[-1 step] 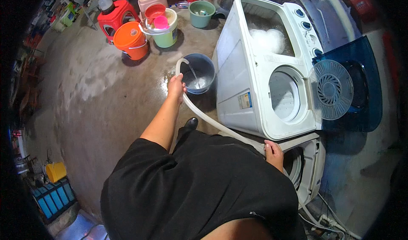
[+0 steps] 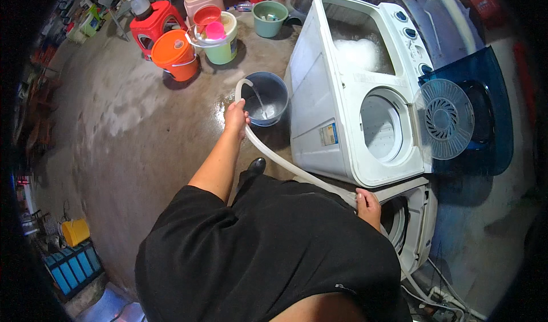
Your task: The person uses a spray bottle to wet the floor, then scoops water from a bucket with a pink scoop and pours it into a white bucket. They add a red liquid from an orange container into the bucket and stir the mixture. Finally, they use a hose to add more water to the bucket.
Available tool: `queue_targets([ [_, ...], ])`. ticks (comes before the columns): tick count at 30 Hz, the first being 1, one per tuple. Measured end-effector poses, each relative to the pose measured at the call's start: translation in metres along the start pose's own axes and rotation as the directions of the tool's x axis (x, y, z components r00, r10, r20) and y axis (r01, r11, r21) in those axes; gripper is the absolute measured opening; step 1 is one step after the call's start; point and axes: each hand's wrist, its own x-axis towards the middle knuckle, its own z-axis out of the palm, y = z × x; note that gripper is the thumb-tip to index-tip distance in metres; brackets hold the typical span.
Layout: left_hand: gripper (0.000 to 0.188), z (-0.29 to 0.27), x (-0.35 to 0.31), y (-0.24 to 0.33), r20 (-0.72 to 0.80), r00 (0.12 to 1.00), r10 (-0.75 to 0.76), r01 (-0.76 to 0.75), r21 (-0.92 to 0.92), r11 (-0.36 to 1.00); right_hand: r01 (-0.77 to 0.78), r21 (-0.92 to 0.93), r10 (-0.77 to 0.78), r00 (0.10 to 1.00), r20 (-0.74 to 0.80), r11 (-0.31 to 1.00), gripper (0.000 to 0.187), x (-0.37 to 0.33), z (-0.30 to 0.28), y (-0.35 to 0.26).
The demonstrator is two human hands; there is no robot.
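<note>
My left hand [image 2: 236, 115] grips a white hose [image 2: 285, 163] near its free end. The end arcs over a blue-grey bucket [image 2: 274, 88] on the floor, and a thin stream of water falls into it. The hose runs back along the front of a white twin-tub washing machine [image 2: 319, 94]. My right hand [image 2: 368, 203] closes on the hose at the machine's lower near corner. Foam fills the wash tub [image 2: 362, 54]. The spin tub [image 2: 381, 128] stands open, with its round clear inner lid [image 2: 444, 119] and blue outer lid [image 2: 485, 111] swung aside.
An orange bucket [image 2: 174, 54], a red stool [image 2: 151, 22], a pale green bucket holding scoops [image 2: 224, 48] and a green bucket [image 2: 270, 17] stand on wet concrete beyond. A second white appliance [image 2: 414, 231] and cables [image 2: 445, 299] lie to my right; a yellow can [image 2: 74, 231] sits far left.
</note>
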Motion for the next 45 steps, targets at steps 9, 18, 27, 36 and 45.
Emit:
queue_targets([
  [9,0.013,0.003,0.011,-0.007,0.019,0.999,-0.029,0.029,0.011,1.000,0.045,-0.143,-0.083,0.958,-0.275,0.989,0.028,-0.025,0.010,0.044],
  [18,0.016,0.015,0.014,-0.003,-0.011,1.000,-0.025,0.025,0.045,0.999,0.049,-0.407,-0.233,0.879,-0.416,0.912,0.045,-0.028,0.039,0.059],
  [27,0.014,0.014,0.013,-0.002,-0.009,0.999,-0.033,0.033,0.051,0.998,0.067,-0.551,-0.208,0.958,-0.197,0.832,0.082,-0.027,0.028,0.041],
  [36,0.012,0.004,0.011,-0.003,0.003,1.000,-0.003,0.002,0.038,0.999,-0.008,-0.492,-0.149,0.949,-0.279,0.870,0.096,-0.019,0.034,0.038],
  [45,0.013,-0.001,0.002,-0.001,-0.016,1.000,0.011,-0.010,0.057,0.998,-0.040,-0.641,-0.149,0.960,-0.238,0.766,0.105,-0.015,0.037,0.042],
])
